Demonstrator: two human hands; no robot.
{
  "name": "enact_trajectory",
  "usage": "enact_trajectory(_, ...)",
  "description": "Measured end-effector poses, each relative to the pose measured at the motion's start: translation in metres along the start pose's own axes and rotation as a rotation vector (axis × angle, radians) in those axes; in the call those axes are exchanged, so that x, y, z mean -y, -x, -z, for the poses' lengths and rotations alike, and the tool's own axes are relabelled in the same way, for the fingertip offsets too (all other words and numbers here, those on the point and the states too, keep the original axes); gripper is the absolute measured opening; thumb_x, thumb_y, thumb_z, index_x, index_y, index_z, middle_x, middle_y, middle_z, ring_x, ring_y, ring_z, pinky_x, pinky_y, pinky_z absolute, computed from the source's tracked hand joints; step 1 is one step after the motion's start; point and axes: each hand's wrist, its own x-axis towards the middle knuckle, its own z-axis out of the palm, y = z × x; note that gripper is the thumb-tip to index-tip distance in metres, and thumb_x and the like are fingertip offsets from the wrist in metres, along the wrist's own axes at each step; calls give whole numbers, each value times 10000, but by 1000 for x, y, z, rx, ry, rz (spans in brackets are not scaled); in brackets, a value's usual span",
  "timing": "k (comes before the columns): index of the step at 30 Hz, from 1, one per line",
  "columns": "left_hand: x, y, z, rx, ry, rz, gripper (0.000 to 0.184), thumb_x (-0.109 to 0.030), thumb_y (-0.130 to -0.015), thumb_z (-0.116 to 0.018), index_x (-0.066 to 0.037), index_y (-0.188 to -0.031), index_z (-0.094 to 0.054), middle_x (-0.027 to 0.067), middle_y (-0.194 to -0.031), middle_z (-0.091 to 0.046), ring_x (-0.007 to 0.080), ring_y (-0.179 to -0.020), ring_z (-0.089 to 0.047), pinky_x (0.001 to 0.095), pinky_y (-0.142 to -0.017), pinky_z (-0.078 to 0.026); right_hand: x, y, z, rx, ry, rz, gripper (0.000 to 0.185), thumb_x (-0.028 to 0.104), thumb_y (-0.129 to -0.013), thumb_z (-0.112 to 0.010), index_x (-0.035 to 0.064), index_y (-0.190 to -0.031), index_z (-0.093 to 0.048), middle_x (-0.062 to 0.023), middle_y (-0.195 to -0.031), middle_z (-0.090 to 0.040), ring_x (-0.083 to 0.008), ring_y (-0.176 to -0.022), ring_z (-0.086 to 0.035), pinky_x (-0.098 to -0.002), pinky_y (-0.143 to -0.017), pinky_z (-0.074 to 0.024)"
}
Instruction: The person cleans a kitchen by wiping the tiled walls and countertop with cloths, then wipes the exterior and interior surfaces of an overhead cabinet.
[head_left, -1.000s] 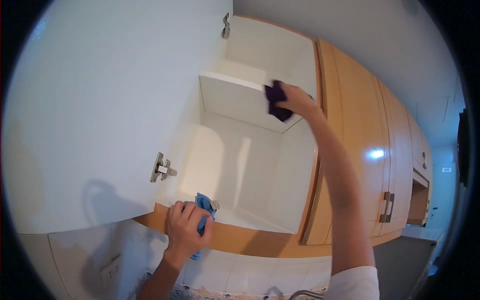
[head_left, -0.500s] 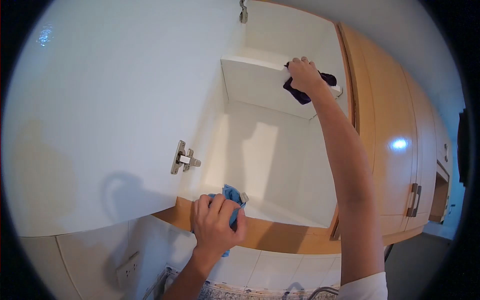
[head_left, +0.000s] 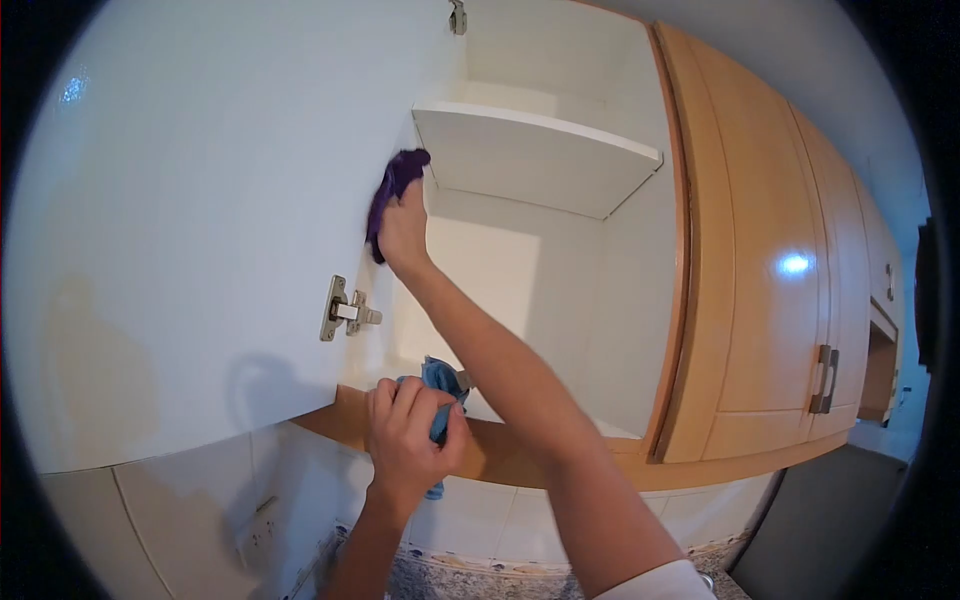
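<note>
My right hand (head_left: 405, 235) presses a dark purple cloth (head_left: 400, 180) against the left inner side of the wall cabinet, close to the hinge edge of the open door. Its fingers are partly covered by the cloth. My left hand (head_left: 412, 430) is closed around a blue cloth (head_left: 438, 374) at the cabinet's wooden bottom edge (head_left: 500, 455). A small greyish piece (head_left: 463, 380) shows beside the blue cloth, too small to name. Above and to the right of my right hand runs the white shelf (head_left: 540, 150).
The white cabinet door (head_left: 200, 220) stands open on the left, with a metal hinge (head_left: 348, 312) low on it. Closed wooden doors (head_left: 770, 250) with handles are at the right. Below are white tiles, a wall socket (head_left: 262, 530) and a speckled counter (head_left: 470, 585).
My right hand has carried the purple cloth from the right end of the shelf's front edge leftward and down to the left side wall. My left hand still holds the blue cloth.
</note>
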Motion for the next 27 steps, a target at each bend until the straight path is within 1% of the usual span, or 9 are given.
enact_trajectory(2, 0, 1, 0, 8, 0, -3, 69, -40, -661, -615, -57, -690, -555, 81, -713, -502, 279, -686, -438, 374, -640, -361, -15, 18, 18, 128, 124, -426, 371, 67, -823, -370, -24, -1172, -459, -206, -1055, -574, -297, -949, -552, -383, -832, -429)
enact_trajectory(4, 2, 3, -3, -6, -24, 19, 95, -92, -654, -638, -94, -712, -563, 48, -719, -500, 256, -690, -451, 366, -651, -351, -29, 19, 33, 102, -127, -845, 337, 26, -824, -415, -54, -1141, -497, -151, -992, -588, -218, -942, -557, -344, -789, -448)
enact_trajectory(6, 1, 3, -1, -6, -20, 13, 97, -90, -652, -639, -95, -713, -563, 48, -721, -502, 255, -691, -453, 365, -654, -353, -6, 9, 54, 136, 81, -453, 357, -21, -778, -460, -53, -1130, -508, -180, -1071, -558, -280, -981, -541, -363, -807, -454)
enact_trajectory(8, 1, 3, -2, -10, -11, 18, 99, -88, -651, -639, -95, -714, -564, 48, -722, -503, 254, -692, -455, 364, -658, -354, 39, -21, 72, 58, 349, 379, 423, 1, -721, -537, -67, -1138, -518, -225, -1293, -425, -379, -1145, -443, -430, -953, -386)
enact_trajectory(10, 1, 4, -3, -12, -14, 26, 102, -89, -652, -642, -96, -722, -568, 46, -731, -513, 253, -702, -465, 360, -661, -360, 64, -67, 89, 44, 747, 843, 412, 38, -703, -605, -4, -1108, -545, -163, -1311, -401, -345, -1154, -426, -431, -935, -401)
enact_trajectory(14, 4, 4, 0, -10, 31, 12, 106, -96, -654, -648, -97, -731, -576, 42, -739, -523, 248, -713, -475, 356, -661, -366, 59, -136, 146, 439, 1337, 1085, 362, 88, -731, -626, 74, -1084, -548, -94, -1199, -496, -284, -1084, -506, -387, -858, -463)
enact_trajectory(22, 6, 3, 3, 1, 35, -8, 105, -110, -657, -653, -102, -733, -582, 32, -727, -526, 238, -710, -481, 361, -664, -369, 108, -155, 286, 453, 1620, 269, 367, 0, -784, -545, 22, -1144, -479, -172, -960, -615, -352, -929, -604, -441, -759, -510)
enact_trajectory(26, 0, 2, 0, -25, -8, 8, 101, -80, -651, -640, -80, -718, -565, 63, -725, -508, 270, -718, -459, 376, -654, -368, 131, -168, 244, 617, 1567, -84, 439, 185, -675, -675, 3, -1066, -592, -211, -983, -639, -340, -909, -624, -396, -790, -499)
enact_trajectory(27, -2, 2, -1, -36, -28, 19, 104, -89, -648, -642, -85, -715, -563, 61, -724, -506, 270, -718, -460, 376, -656, -364, 117, -179, 236, 686, 1191, -105, 476, 307, -614, -713, 27, -993, -652, -202, -965, -655, -316, -863, -638, -357, -763, -492)
